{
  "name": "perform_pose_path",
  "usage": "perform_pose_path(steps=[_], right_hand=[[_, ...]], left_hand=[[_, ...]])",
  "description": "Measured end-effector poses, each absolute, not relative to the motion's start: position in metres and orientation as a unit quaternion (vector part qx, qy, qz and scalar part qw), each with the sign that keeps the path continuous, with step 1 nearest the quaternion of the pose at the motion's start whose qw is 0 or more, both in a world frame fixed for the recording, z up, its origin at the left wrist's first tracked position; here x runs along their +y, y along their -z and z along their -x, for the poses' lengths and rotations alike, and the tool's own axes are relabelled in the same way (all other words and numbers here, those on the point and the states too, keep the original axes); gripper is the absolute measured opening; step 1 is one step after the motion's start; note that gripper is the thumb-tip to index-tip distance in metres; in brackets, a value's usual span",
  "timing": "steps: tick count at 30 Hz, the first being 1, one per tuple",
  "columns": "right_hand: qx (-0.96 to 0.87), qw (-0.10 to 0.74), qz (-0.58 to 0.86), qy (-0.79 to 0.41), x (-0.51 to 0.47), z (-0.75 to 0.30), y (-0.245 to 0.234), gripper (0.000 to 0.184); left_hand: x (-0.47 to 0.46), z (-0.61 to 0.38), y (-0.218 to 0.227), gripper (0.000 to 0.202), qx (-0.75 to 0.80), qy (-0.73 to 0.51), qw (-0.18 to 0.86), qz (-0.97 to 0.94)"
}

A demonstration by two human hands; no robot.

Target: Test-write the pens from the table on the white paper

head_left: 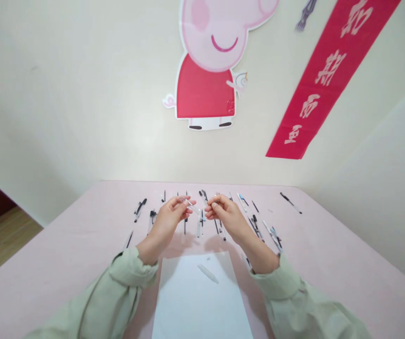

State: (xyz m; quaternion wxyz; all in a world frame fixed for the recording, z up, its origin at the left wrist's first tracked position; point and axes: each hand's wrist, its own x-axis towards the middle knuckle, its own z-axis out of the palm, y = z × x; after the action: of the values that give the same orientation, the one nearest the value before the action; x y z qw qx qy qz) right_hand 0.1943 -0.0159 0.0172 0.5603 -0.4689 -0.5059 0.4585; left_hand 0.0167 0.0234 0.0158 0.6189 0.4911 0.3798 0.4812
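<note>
While pens lie strewn over the pink table, 2 hands face each other beyond a paper sheet.
Left hand pinches a clear tube, thumb and fingertips closed on it; right hand sits just beside, thumb and forefinger drawn together, though whether they grip anything I cannot tell. Tube hangs raised between the 2 hands, likely for easy sight; a light pinch probably suits something so thin. Paper perhaps serves as plain ground for loose parts: 1 translucent tapered piece, 1 tiny bit. Tube looks slim, straight, see-through, pale.
</note>
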Motion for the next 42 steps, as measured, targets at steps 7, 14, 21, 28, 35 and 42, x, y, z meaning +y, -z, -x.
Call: perform_pose_path(steps=[7,14,21,28,35,42], right_hand=[[-0.541,0.534,0.539,-0.364,0.031,-0.184,0.007,0.017],[-0.629,0.469,0.552,-0.282,0.035,-0.176,0.017,0.026],[-0.673,0.449,0.539,-0.237,0.029,-0.181,0.009,0.026],[-0.704,0.392,0.548,-0.225,0.029,-0.185,0.013,0.024],[-0.709,0.387,0.544,-0.228,0.023,-0.177,0.011,0.025],[-0.617,0.462,0.528,-0.356,0.023,-0.182,0.005,0.026]], left_hand=[[0.051,-0.036,0.009,0.039,0.4,-0.519,0.576,-0.489],[0.058,-0.04,0.018,0.039,0.395,-0.511,0.579,-0.498],[0.062,-0.038,0.017,0.039,0.379,-0.459,0.615,-0.517],[0.055,-0.039,0.012,0.03,0.393,-0.428,0.568,-0.584],[0.054,-0.038,0.013,0.019,0.397,-0.439,0.538,-0.6],[0.055,-0.038,0.021,0.024,0.393,-0.448,0.611,-0.521]])
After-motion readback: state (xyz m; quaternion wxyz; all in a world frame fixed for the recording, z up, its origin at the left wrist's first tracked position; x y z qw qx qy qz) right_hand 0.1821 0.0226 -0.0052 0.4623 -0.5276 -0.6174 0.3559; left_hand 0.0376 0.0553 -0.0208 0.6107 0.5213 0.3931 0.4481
